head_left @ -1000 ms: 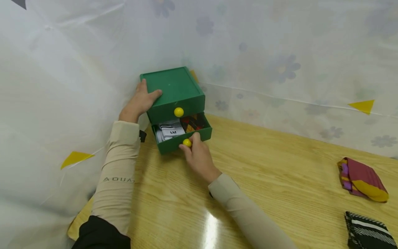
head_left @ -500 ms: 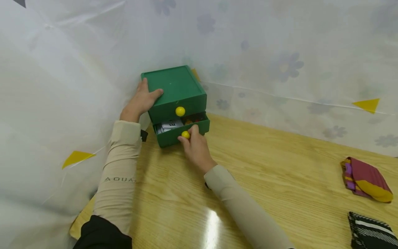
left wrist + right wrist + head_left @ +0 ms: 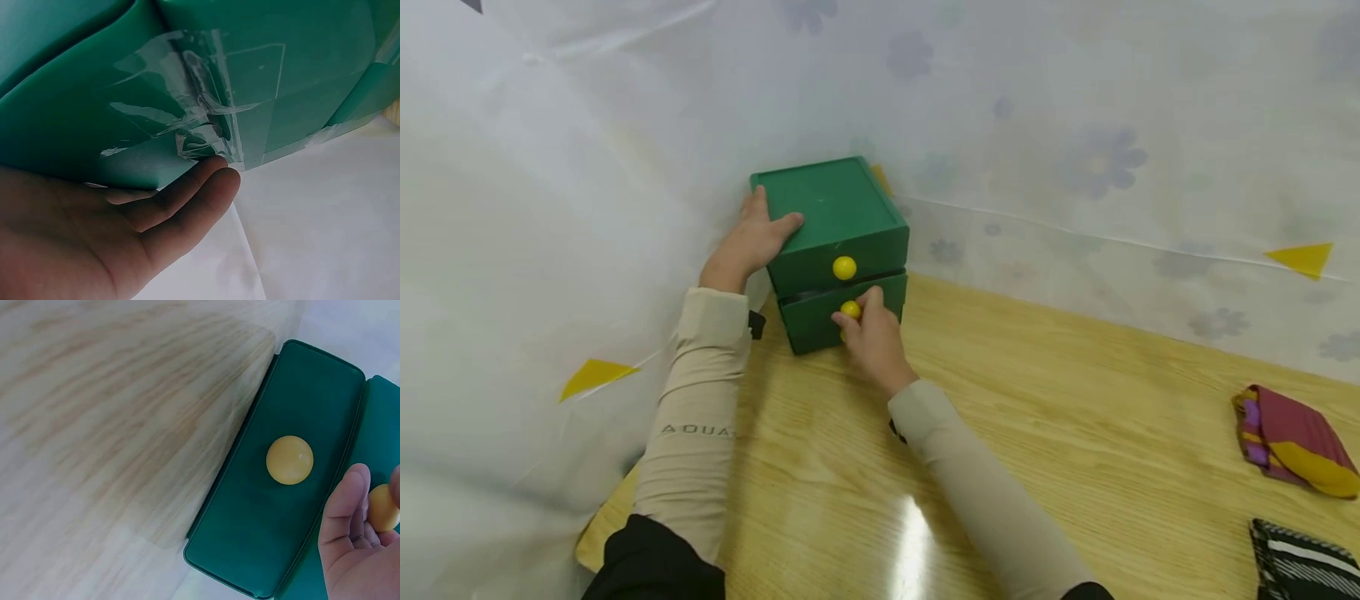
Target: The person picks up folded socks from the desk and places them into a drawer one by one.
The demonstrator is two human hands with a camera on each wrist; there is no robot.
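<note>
A green two-drawer box [image 3: 831,212] stands on the wooden table [image 3: 1037,417] against the curtain. My left hand [image 3: 751,242] braces its left side with the thumb laid on the lid. In the left wrist view the fingers [image 3: 187,200] lie straight along the taped green wall [image 3: 250,81]. My right hand [image 3: 868,337] pinches the yellow knob [image 3: 850,310] of the lower drawer, whose front sits nearly flush with the box. The upper knob [image 3: 844,267] is free. The right wrist view shows my right hand [image 3: 359,509] on one knob [image 3: 382,508], the other knob [image 3: 289,460] untouched.
A folded maroon, yellow and purple sock bundle [image 3: 1292,442] lies at the table's right. A black striped bundle [image 3: 1300,567] sits at the near right corner. A white flowered curtain [image 3: 1075,125] with yellow triangles hangs behind and to the left of the box.
My right hand has pushed the lower drawer inward until it is almost closed. The socks inside it are now hidden. The left hand has kept its hold on the box.
</note>
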